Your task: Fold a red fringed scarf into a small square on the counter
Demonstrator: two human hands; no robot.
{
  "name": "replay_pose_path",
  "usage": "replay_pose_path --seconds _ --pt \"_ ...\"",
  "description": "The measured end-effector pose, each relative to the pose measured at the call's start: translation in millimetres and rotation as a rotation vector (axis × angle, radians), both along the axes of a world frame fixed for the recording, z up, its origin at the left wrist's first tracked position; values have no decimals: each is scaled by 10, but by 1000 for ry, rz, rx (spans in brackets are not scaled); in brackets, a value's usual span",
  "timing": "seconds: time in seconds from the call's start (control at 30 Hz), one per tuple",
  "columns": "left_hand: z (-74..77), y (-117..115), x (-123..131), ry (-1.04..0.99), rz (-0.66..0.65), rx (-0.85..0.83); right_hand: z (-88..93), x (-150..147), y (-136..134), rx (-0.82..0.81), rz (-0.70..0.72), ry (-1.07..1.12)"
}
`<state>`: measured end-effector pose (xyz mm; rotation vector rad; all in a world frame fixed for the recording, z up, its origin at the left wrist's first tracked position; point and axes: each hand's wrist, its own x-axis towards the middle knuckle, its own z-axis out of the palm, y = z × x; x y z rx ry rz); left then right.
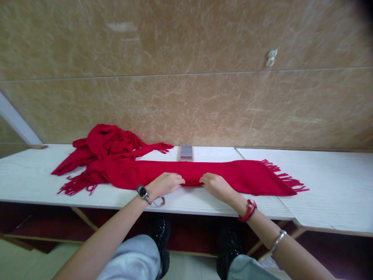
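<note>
A long red scarf (pixel 247 175) with fringed ends lies stretched across the white table (pixel 35 175). Its right end is flat. A bunched heap of red scarf cloth (pixel 107 146) sits at the left against the wall. My left hand (pixel 164 183) and my right hand (pixel 214 184) rest side by side on the scarf's near edge at the middle, fingers curled and pinching the cloth. A watch and beaded bracelet sit on my left wrist, red cord bracelets and a metal bangle on my right arm.
A small blurred box-like object (pixel 186 152) stands behind the scarf by the beige marble wall (pixel 204 105). A second white tabletop (pixel 329 182) adjoins on the right. My knees and black shoes (pixel 161 241) show below the table edge.
</note>
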<state>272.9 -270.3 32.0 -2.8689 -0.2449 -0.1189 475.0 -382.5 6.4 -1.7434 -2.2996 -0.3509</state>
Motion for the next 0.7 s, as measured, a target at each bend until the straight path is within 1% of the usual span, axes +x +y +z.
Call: replay_pose_path --seconds 0.13,0.23,0.3,0.4,0.47,0.53,0.63,0.7 --pt "28 -78 -54 63 9 -8 -48 -24 -78 35 123 -36" --pt "24 -147 -28 61 19 -64 -95 -26 -139 20 180 -14" --pt "4 -192 22 42 -12 -142 -108 -32 -170 34 174 -27" --pt "-42 -235 85 52 -50 -310 -104 -53 -202 67 112 -98" --pt "-68 -233 80 107 3 -417 -97 -64 -219 56 87 -127" --pt "-82 -208 35 170 96 -485 -95 -65 -233 41 85 -121" --pt "-81 -162 -46 217 186 -521 -119 -49 -237 37 99 -67" --pt "-73 -155 -55 189 212 -491 -151 -33 -223 51 102 -2"
